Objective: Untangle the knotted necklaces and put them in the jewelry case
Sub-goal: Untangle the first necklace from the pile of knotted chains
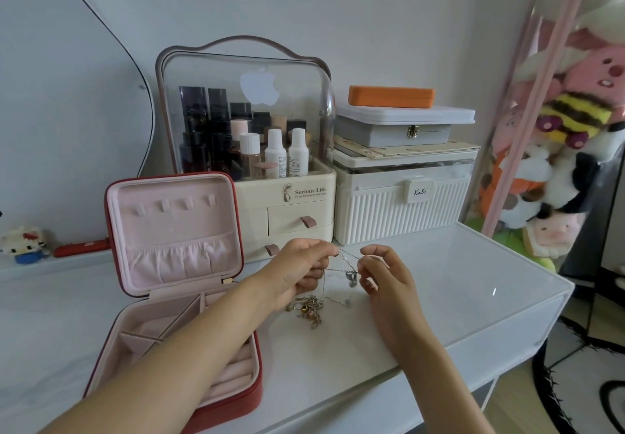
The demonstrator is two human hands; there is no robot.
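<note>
A thin silver necklace (349,264) with a small dark pendant is stretched between my two hands above the white tabletop. My left hand (297,269) pinches its chain on the left; my right hand (384,273) pinches it on the right. Below them a tangled heap of gold and silver necklaces (309,308) lies on the table, with strands running up to the held chain. The red jewelry case (176,285) with pink lining stands open at the left, its lid upright and its compartments holding nothing I can see. My left forearm crosses over its right side.
Behind the hands stand a cream cosmetics organiser (270,170) with a clear dome and a ribbed white storage box (402,203) stacked with a grey box and an orange case (391,96). Plush toys (554,149) hang at the right. The table's edge (527,342) drops off at the right.
</note>
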